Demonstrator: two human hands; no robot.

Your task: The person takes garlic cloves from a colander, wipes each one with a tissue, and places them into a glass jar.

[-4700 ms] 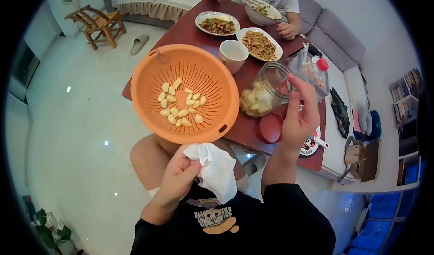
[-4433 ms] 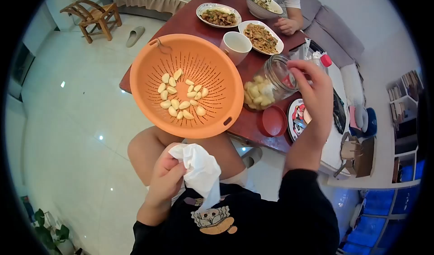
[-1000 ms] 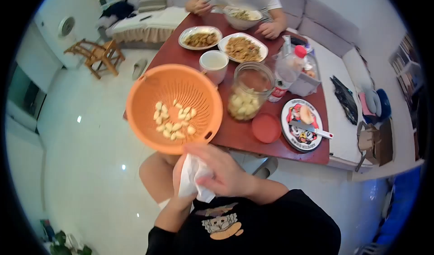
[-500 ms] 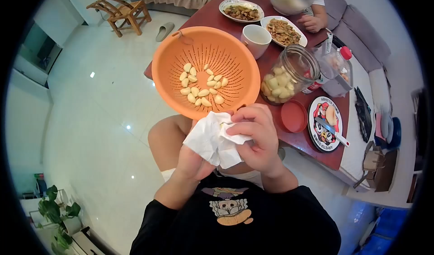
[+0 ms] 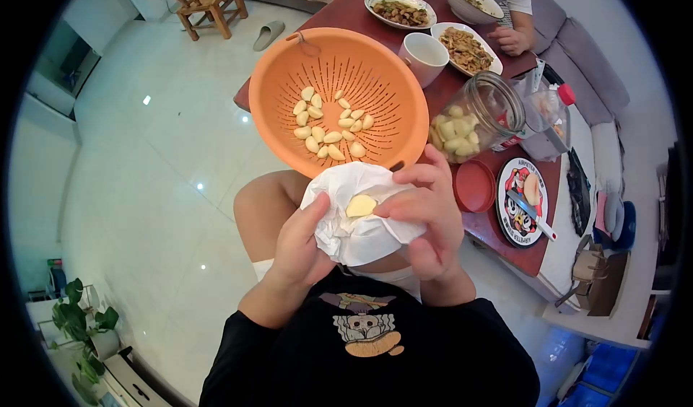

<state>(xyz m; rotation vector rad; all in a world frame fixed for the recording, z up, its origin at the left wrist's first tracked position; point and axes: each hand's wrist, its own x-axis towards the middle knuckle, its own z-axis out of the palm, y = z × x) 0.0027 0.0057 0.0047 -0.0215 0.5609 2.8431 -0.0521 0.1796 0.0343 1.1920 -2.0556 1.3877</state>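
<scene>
A crumpled white tissue (image 5: 346,234) lies spread across my left hand (image 5: 299,244), whose thumb presses on its edge. On the tissue rests one pale yellow garlic clove (image 5: 361,206). My right hand (image 5: 433,219) has its thumb and fingers at the tissue's right side, with fingertips touching the clove's right edge. Just beyond my hands, an orange colander (image 5: 274,129) holds several peeled cloves. Right of it stands an open glass jar (image 5: 485,111), partly filled with cloves, with a round red lid (image 5: 474,186) near its base.
A plate (image 5: 510,223) with a knife and a piece of food is at the table's right edge. Beyond are a white cup (image 5: 424,59), two dishes of food, a red-capped bottle (image 5: 541,107) and another person's hand (image 5: 511,40) near a bowl. A wooden chair (image 5: 202,3) stands far left.
Since the tissue was folded between my hands, it has been opened out and the clove now shows on it. Earlier my right hand was over by the jar. The view has shifted.
</scene>
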